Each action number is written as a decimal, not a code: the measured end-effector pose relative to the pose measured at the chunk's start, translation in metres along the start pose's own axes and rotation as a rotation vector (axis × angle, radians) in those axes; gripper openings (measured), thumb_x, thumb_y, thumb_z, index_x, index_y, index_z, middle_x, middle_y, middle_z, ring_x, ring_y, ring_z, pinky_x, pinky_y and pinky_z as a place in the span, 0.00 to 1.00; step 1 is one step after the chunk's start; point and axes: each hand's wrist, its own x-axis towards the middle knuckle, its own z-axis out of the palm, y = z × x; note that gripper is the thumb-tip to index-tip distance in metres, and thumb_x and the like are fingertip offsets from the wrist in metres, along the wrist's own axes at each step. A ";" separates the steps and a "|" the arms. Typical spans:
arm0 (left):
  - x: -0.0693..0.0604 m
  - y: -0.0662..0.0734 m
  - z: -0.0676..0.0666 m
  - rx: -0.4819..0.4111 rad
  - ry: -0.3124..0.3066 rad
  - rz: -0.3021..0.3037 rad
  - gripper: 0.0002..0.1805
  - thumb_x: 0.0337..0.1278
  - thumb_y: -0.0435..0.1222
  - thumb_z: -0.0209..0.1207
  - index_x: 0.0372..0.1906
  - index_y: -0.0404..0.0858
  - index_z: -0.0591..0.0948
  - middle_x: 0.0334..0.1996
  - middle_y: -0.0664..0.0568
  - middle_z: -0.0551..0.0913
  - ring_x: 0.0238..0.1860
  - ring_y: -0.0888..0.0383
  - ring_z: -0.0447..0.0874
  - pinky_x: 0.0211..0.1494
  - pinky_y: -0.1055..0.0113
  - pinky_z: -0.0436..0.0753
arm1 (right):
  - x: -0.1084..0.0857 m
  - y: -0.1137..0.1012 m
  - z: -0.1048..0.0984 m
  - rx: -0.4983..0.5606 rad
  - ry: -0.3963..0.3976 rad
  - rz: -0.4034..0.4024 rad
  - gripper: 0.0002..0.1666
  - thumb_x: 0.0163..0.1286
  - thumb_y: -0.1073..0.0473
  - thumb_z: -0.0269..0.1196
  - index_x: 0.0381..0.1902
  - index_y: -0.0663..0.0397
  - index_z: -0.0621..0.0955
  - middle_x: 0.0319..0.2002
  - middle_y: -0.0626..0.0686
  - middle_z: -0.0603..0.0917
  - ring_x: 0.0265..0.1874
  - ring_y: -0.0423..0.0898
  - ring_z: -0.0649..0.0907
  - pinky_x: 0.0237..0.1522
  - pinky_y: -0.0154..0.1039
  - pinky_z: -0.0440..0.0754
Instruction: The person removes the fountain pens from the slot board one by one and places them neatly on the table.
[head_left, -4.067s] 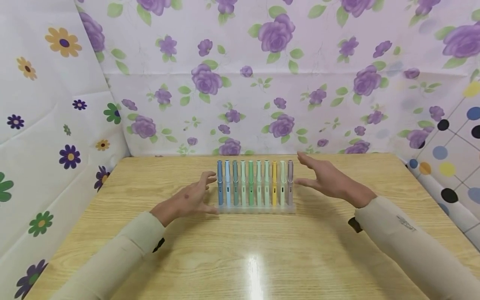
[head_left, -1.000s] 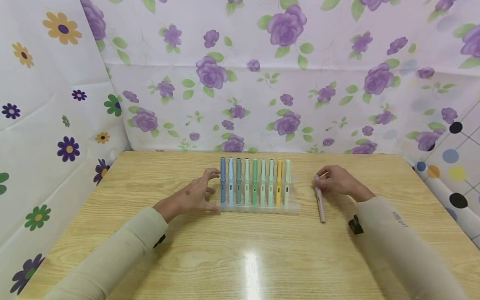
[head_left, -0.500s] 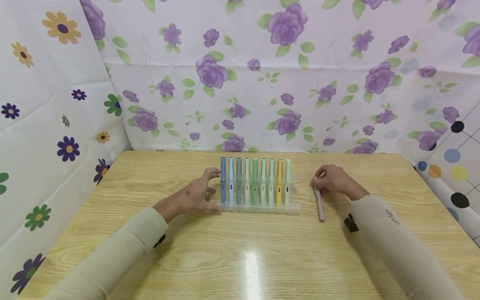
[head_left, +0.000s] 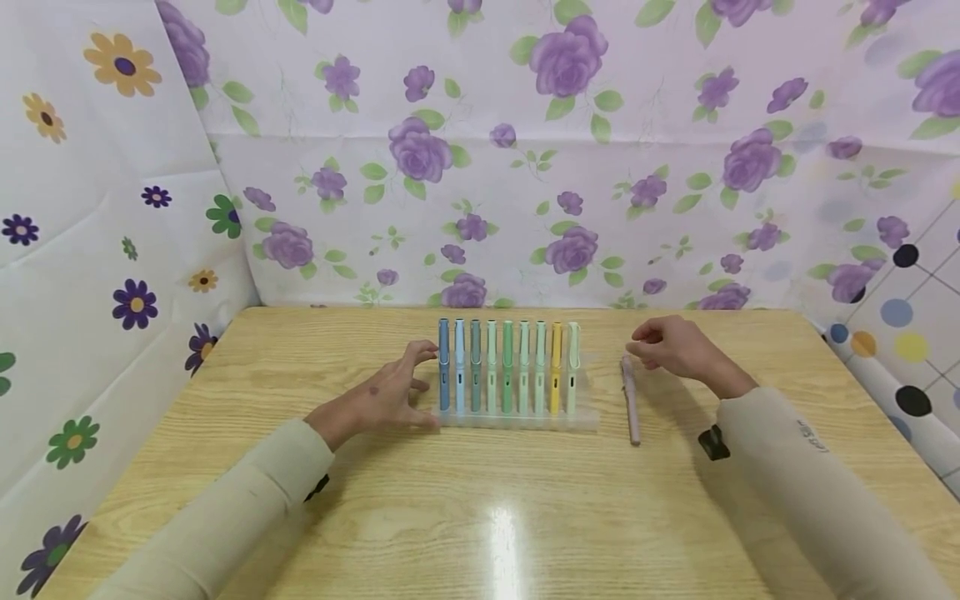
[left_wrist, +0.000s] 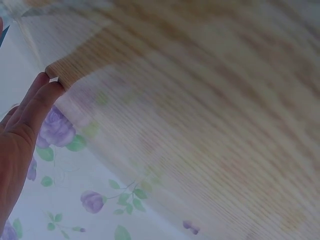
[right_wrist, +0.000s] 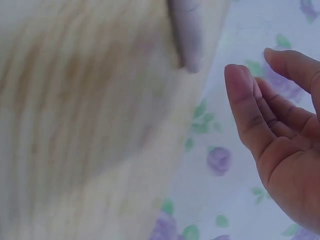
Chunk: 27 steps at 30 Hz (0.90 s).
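A clear pen stand [head_left: 517,421] holds a row of capped pens in blue, green and yellow, upright. My left hand [head_left: 375,397] is at the stand's left end, thumb low and fingers higher, beside the dark blue pen [head_left: 444,367]; whether they press on it is hard to tell. The left wrist view shows straight left fingers [left_wrist: 37,102]. A mauve pen [head_left: 631,404] lies on the table right of the stand. My right hand [head_left: 678,348] hovers just behind its upper end, apart from it. In the right wrist view its thumb and fingers are parted, holding nothing, near the mauve pen [right_wrist: 187,37].
The wood-grain table [head_left: 420,508] reaches back to a purple-flowered cloth wall [head_left: 510,208]. Flowered cloth [head_left: 97,333] rises on the left and dotted cloth [head_left: 930,358] on the right. A strip of the stand's right end shows without a pen.
The mauve pen left the stand's right end and came to lie on the table. My right hand gripped it half a second ago and has since let go, drawing slightly back. Left hand stayed put.
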 end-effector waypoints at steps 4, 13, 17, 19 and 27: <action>-0.001 -0.001 0.000 -0.005 -0.001 -0.003 0.56 0.47 0.39 0.77 0.71 0.45 0.48 0.74 0.35 0.57 0.58 0.36 0.79 0.57 0.43 0.79 | -0.001 -0.016 -0.001 -0.010 0.022 -0.057 0.25 0.76 0.52 0.60 0.56 0.70 0.78 0.46 0.63 0.84 0.40 0.56 0.87 0.45 0.53 0.85; -0.003 -0.001 0.002 -0.003 -0.001 -0.012 0.55 0.48 0.39 0.77 0.71 0.44 0.47 0.74 0.35 0.56 0.58 0.36 0.79 0.58 0.43 0.79 | 0.000 -0.042 0.001 -0.039 0.054 -0.117 0.25 0.76 0.50 0.60 0.60 0.64 0.79 0.52 0.61 0.85 0.50 0.57 0.84 0.53 0.56 0.81; -0.002 0.000 0.001 0.010 0.004 -0.010 0.55 0.48 0.40 0.77 0.71 0.44 0.48 0.74 0.35 0.57 0.58 0.37 0.79 0.58 0.42 0.79 | -0.001 -0.051 0.002 -0.006 0.048 -0.152 0.25 0.76 0.51 0.61 0.61 0.64 0.79 0.53 0.62 0.84 0.52 0.58 0.83 0.55 0.56 0.80; -0.001 0.000 0.001 0.011 0.006 -0.006 0.56 0.48 0.40 0.77 0.71 0.44 0.48 0.73 0.34 0.58 0.57 0.37 0.80 0.57 0.42 0.79 | -0.001 -0.055 0.003 0.011 0.040 -0.165 0.26 0.75 0.51 0.62 0.62 0.64 0.78 0.53 0.62 0.84 0.52 0.57 0.84 0.55 0.55 0.80; 0.001 -0.002 0.002 -0.031 -0.001 0.003 0.55 0.49 0.37 0.76 0.71 0.44 0.47 0.74 0.34 0.56 0.58 0.35 0.78 0.56 0.45 0.81 | 0.002 -0.066 0.008 0.069 0.008 -0.222 0.27 0.73 0.57 0.64 0.65 0.65 0.76 0.53 0.62 0.84 0.50 0.56 0.85 0.52 0.52 0.83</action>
